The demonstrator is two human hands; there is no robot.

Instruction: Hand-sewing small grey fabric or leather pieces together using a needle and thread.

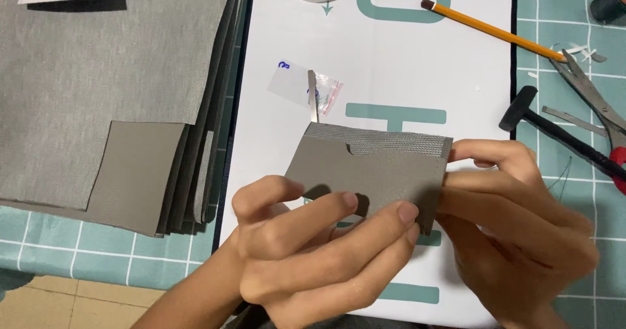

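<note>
Upper left: stack of grey woven fabric sheets (98, 94) on the surface. Centre: small grey folded fabric piece (368, 172) — matte, notched top edge — pinched by left hand (313, 251) and right hand (515, 218). Yellow pencil (495, 32) upper right.

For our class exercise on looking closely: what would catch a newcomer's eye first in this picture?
First, the folded grey piece held up at the centre between the left hand and the right hand, over a white printed sheet. Next, the stack of grey sheets filling the left side. Then the yellow pencil at the top right, with scissors and a small black hammer at the right edge.
</note>
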